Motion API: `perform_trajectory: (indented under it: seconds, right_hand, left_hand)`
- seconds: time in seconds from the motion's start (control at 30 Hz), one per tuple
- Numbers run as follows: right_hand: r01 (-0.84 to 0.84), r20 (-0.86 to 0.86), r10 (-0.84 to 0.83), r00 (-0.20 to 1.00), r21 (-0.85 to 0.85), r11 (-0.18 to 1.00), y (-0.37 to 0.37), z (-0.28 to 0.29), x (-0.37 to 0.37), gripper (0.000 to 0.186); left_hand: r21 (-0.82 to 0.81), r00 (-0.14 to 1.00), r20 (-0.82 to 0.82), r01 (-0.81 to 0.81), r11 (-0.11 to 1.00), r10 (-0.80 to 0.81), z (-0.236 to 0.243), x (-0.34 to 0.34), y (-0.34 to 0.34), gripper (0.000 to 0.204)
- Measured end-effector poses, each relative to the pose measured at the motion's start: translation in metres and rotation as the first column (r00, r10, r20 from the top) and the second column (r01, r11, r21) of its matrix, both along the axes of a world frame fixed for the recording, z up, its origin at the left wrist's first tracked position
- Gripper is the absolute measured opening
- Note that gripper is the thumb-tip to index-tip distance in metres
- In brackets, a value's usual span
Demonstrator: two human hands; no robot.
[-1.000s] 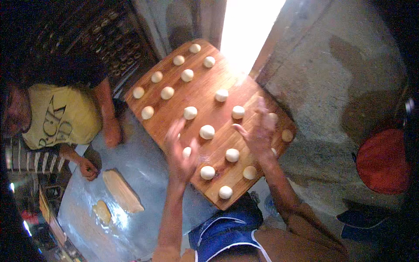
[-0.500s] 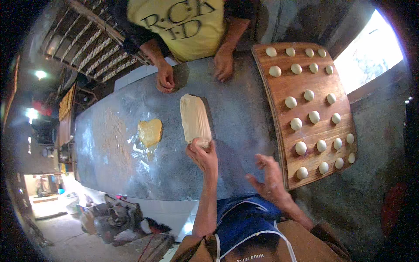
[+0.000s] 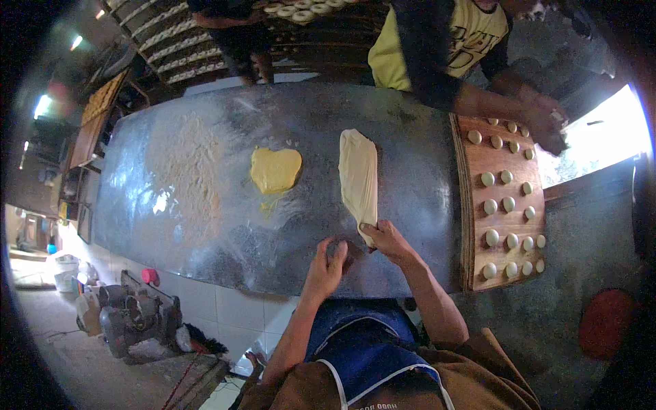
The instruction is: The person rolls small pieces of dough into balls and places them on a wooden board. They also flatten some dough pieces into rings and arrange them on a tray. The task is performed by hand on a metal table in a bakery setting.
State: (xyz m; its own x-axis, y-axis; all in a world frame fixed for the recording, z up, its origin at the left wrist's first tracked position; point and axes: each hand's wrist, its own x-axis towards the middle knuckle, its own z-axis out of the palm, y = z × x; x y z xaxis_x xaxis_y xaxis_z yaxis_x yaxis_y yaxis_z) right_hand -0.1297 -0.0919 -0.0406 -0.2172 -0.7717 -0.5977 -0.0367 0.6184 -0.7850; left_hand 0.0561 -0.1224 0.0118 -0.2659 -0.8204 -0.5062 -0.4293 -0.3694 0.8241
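A long pale strip of dough lies on the grey worktop, its far end rounded and its near end narrowed. Gripping that near end is my right hand, with the fingers closed round the dough. My left hand is beside it on the left, at the near edge of the table, empty, its thumb and fingers apart and a little bent. Further left, a yellow, glossy, heart-shaped lump, soft like margarine, sits on the worktop. Several round dough balls stand in rows on a wooden board at the right.
Flour is strewn over the left of the grey worktop. A co-worker in a yellow and black shirt reaches over the board's far end. Another person stands behind the table, near racks of ring-shaped dough. A motor machine stands lower left.
My left hand has let go of the dough's near end, and my right hand now grips it. The co-worker has moved right, toward the board. The view has shifted.
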Motion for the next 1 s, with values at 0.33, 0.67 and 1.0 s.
perform_trajectory:
  seconds: [0.33, 0.67, 1.0]
  right_hand:
    - [-0.699, -0.88, 0.399, 0.257, 0.116, 0.706, 0.085, 0.091, 0.049, 0.03]
    - [-0.263, 0.064, 0.36, 0.931, -0.566, 0.781, -0.045, 0.071, 0.015, 0.041]
    - [-0.463, -0.431, 0.236, 0.871, -0.56, 0.687, -0.007, -0.01, 0.05, 0.034]
  left_hand:
    - [0.842, 0.578, -0.539, 0.354, 0.407, 0.613, -0.098, -0.115, -0.038, 0.014]
    - [-0.61, 0.893, -0.205, 0.203, 0.766, -0.4, -0.077, -0.054, -0.011, 0.036]
    - [-0.751, 0.518, 0.234, 0.634, 0.186, -0.823, 0.112, -0.024, 0.068, 0.028]
